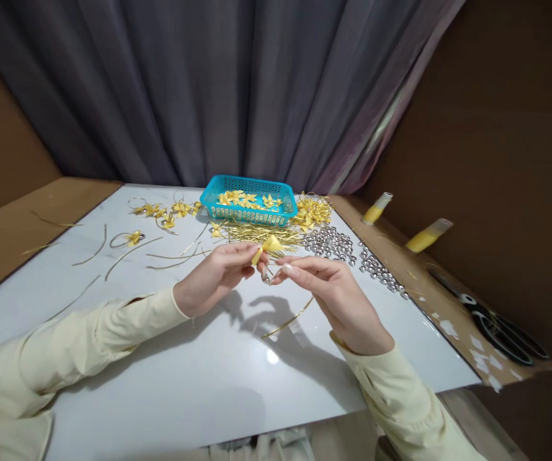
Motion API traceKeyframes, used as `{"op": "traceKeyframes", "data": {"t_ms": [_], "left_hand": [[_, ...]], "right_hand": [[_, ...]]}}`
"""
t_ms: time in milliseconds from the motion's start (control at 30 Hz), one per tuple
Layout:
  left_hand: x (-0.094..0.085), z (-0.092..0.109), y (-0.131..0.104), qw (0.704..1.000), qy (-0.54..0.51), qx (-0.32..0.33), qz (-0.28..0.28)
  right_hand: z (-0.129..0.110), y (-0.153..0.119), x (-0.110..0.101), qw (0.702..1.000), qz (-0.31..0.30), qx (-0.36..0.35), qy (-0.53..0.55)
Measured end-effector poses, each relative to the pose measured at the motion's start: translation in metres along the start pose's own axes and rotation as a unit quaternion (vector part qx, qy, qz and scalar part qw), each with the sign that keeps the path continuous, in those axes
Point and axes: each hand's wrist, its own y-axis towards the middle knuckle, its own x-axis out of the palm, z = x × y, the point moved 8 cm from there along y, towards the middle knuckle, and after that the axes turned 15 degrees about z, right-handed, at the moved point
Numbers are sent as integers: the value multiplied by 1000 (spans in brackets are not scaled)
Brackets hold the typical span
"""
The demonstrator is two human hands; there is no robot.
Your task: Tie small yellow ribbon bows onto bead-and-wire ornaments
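Over the middle of the white table (180,378), my left hand (223,272) pinches a yellow ribbon bow (271,244). Just right of it, the fingertips of my right hand (336,294) are closed on a thin gold wire, whose curved length (289,322) hangs down toward the table. A small silver bead (266,278) sits between the two hands, just under the bow. Which fingers bear the bead is partly hidden.
Behind my hands stands a blue basket (257,219) of yellow bows. Near it lie gold wires (261,235), silver beads (328,242) and finished-looking bows (313,211). Scissors (497,330) and two yellow spools (428,235) are at the right.
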Motion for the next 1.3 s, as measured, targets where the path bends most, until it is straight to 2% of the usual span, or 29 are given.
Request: {"op": "traceKeyframes", "data": {"t_ms": [167,300,400,567,867,1033,1300], "left_hand": [[-1,8,-5,990,113,85,18],[0,15,-8,980,157,117,40],[1,15,-9,976,175,122,44],[2,9,-10,978,174,116,17],[1,10,-9,971,198,126,32],[0,8,-8,970,203,127,38],[0,10,-7,962,229,140,44]], "right_hand": [[-2,-2,2,998,-1,-22,-65],[-5,-1,1,993,30,-46,-106],[-5,0,-1,990,51,-52,-123],[1,-2,-1,992,61,-12,-112],[0,-6,-2,986,102,-32,-126],[-3,-7,0,984,106,-56,-133],[2,-6,-1,984,104,-55,-133]]}}
